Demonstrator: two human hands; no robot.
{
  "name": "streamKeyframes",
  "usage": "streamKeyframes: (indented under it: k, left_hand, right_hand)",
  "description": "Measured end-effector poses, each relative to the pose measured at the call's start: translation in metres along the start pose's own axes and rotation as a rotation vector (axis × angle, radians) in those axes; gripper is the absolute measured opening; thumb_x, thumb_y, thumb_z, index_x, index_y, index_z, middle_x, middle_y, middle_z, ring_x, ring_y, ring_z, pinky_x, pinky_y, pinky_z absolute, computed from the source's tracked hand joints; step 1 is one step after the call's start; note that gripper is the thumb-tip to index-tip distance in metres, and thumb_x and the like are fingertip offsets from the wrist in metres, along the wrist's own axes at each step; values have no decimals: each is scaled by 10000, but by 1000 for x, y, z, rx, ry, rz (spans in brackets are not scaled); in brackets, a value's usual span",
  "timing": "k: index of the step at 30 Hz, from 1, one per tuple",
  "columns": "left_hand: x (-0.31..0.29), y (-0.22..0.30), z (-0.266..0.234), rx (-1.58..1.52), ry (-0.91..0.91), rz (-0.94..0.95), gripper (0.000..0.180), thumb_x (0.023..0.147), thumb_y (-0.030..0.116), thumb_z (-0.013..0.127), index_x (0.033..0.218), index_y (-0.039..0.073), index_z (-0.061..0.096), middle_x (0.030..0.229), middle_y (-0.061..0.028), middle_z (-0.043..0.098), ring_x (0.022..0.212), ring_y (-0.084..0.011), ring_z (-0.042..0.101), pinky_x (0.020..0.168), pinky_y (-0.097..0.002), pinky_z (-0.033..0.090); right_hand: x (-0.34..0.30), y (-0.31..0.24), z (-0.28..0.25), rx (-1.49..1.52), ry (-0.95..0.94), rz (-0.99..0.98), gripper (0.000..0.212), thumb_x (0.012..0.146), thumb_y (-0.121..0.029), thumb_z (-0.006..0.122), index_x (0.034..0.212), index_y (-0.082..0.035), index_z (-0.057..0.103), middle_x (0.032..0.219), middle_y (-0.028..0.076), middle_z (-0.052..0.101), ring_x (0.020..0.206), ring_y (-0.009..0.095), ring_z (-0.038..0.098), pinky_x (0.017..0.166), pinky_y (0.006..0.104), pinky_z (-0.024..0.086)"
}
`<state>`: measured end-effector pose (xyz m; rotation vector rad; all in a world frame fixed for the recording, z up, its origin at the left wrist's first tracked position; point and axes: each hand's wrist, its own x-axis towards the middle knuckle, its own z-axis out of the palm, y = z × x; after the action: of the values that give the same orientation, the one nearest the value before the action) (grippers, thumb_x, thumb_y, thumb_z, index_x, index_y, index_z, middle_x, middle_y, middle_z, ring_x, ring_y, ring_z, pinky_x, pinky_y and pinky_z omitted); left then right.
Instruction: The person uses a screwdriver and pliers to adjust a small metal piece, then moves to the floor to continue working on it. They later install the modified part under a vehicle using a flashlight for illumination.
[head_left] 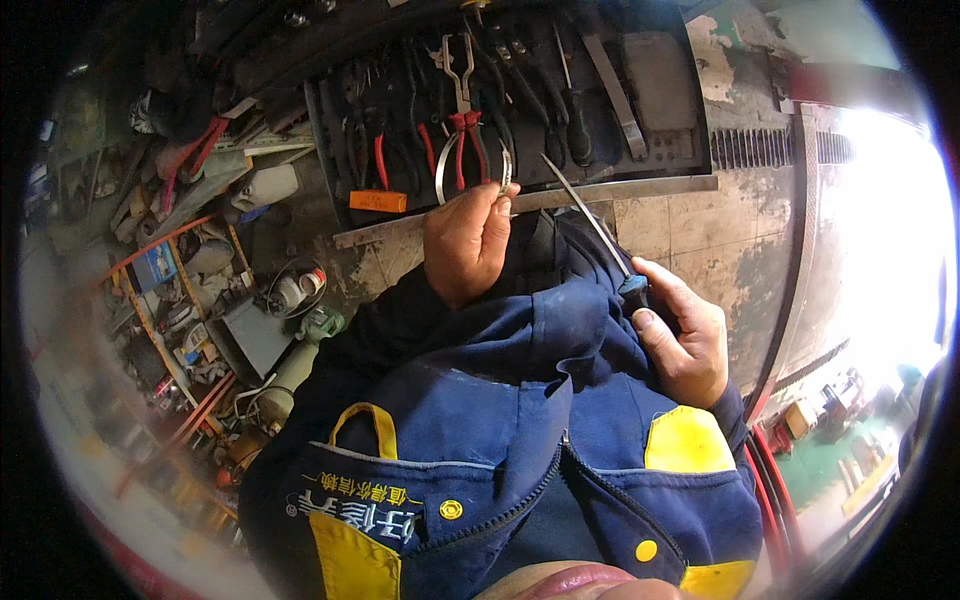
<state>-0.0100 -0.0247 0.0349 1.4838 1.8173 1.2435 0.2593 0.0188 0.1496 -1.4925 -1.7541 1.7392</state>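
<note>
- Head view, and the left hand (468, 245) pinches a curved metal band (507, 170) between thumb and fingers, held up at the tool drawer's front rim (600, 191)!
- Over on the right, the right hand (685, 335) is wrapped round a screwdriver (634, 287), blue-and-black handle, shaft slanting up-left, its tip apart from the band.
- Beyond, red-handled pliers (465, 122) lie in the drawer, an orange box (378, 201) to their left.

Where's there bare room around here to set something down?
The drawer's right end looks bare, right of the flat metal bar; so does the floor between drawer front and your right hand. Crowded: mid-drawer, with red-handled pliers among dark-handled tools.
</note>
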Motion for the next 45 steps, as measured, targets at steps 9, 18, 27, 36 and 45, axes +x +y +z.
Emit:
streamKeyframes:
  k: [9,18,27,36,45]
  left_hand:
    - [-2,-1,-1,3,17,41,157,1007,56,653,1102,-53,714,965,-187,783,804,-273,764,735,-348,577]
    - [-4,1,-4,60,-36,69,142,984,44,671,1089,-49,697,983,-216,778,821,-340,770,732,-383,583]
    - [-2,2,-6,99,-14,101,164,983,42,666,1111,-58,691,942,-225,764,796,-360,761,692,-398,571]
    - [7,3,-6,121,0,189,136,941,13,694,1051,-65,688,852,-208,740,725,-346,745,633,-388,581]
    - [17,10,-4,168,20,228,165,906,-11,718,1061,-60,693,806,-202,724,660,-325,721,576,-384,551]
  right_hand:
    - [-1,-1,5,-185,-37,-131,512,905,-49,728,1410,-37,647,1076,229,735,932,344,751,837,358,575]
    - [0,3,11,-285,-20,-233,581,863,-20,743,1431,-43,626,933,197,681,825,368,705,767,387,569]
    - [-3,-2,12,-309,-19,-211,588,857,-11,743,1433,-43,625,936,198,685,823,368,706,770,393,573]
    - [-2,-3,13,-321,-3,-225,573,865,-21,737,1427,-30,625,953,207,694,839,375,715,781,395,575]
    - [2,3,19,-225,19,-272,488,927,-51,711,1407,-8,635,1074,244,733,916,333,753,850,353,577]
